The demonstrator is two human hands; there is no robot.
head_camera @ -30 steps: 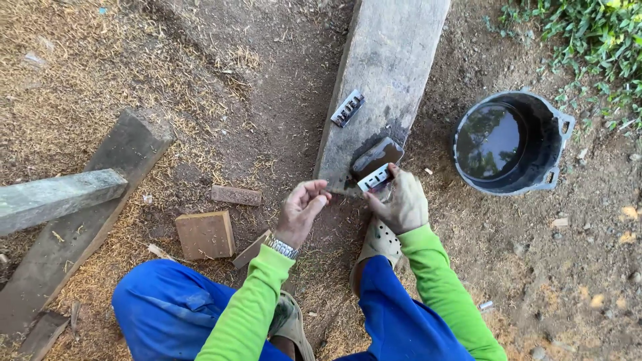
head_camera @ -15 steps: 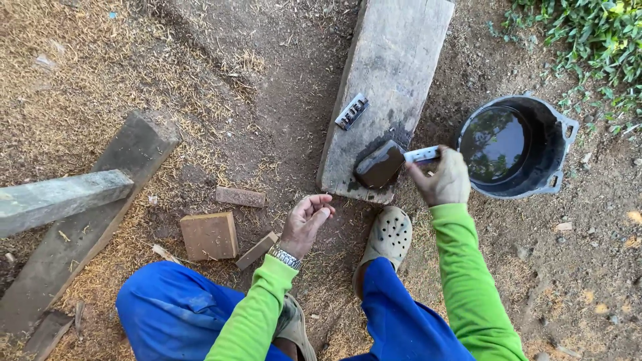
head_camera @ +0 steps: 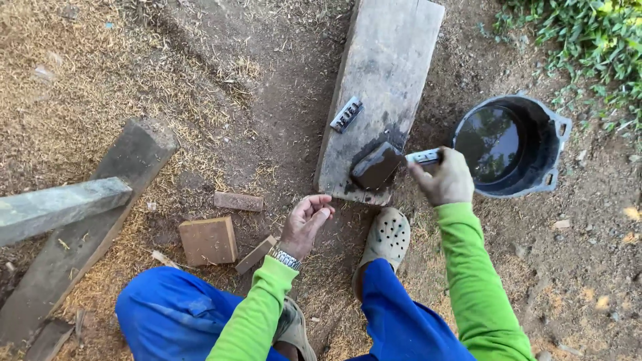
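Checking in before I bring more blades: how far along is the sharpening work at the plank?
Done: the sharpening stone sits wet on the plank, with a dark wet patch around it. In hand: the right hand holds a small blade between the stone and the water bucket; the left hand is open and empty. Left: a second blade lies untouched higher up the plank.

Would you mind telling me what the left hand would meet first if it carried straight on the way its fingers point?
Probably the near end of the weathered grey wooden plank, close to the dark wet block resting there. The left hand is open, fingers aimed up-right; height above ground is unclear.
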